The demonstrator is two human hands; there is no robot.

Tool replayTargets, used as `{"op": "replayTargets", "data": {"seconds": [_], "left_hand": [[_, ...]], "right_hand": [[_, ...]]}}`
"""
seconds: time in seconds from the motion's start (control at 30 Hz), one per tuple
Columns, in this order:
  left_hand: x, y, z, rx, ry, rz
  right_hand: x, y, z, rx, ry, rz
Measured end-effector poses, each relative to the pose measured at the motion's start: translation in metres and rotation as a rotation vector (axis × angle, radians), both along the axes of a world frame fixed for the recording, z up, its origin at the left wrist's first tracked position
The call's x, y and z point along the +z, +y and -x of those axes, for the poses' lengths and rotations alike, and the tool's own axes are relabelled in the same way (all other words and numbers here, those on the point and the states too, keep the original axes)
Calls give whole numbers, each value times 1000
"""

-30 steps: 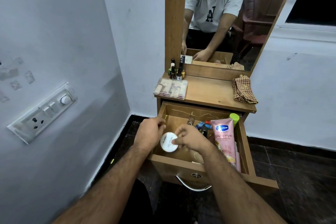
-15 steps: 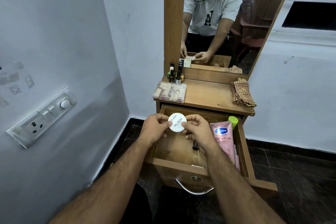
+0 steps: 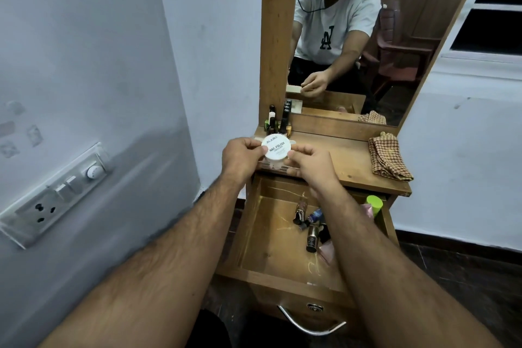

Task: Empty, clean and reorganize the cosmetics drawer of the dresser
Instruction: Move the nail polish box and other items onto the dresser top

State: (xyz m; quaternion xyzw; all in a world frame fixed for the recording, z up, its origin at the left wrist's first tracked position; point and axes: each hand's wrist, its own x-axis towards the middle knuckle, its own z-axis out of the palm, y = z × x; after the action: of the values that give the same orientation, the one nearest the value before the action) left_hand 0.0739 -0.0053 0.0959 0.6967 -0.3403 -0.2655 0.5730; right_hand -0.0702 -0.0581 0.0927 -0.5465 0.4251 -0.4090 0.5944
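I pinched the tub (image 3: 276, 148) between my left hand (image 3: 242, 156) and right hand (image 3: 310, 166), over the counter (image 3: 343, 159). Emptying seemed half done: bottles (image 3: 308, 223) lay in the drawer (image 3: 271, 237), the cloth (image 3: 388, 157) unused.

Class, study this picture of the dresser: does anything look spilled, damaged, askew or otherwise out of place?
Nothing looks spilled or broken. The small bottles left in the open wooden drawer lie tipped over in a loose heap, and pale scratches mark its floor. Both hands, left and right, hold the round white nail-polish-remover tub level.
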Motion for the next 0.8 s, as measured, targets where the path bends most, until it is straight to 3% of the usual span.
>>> {"op": "replayTargets", "data": {"seconds": [0.4,0.8], "left_hand": [[7,-37,-18,-19,-229,-200],[8,-28,-21,47,-296,-152]], "right_hand": [[18,-36,-31,-9,267,-72],[29,-26,-20,-1,382,15]]}}
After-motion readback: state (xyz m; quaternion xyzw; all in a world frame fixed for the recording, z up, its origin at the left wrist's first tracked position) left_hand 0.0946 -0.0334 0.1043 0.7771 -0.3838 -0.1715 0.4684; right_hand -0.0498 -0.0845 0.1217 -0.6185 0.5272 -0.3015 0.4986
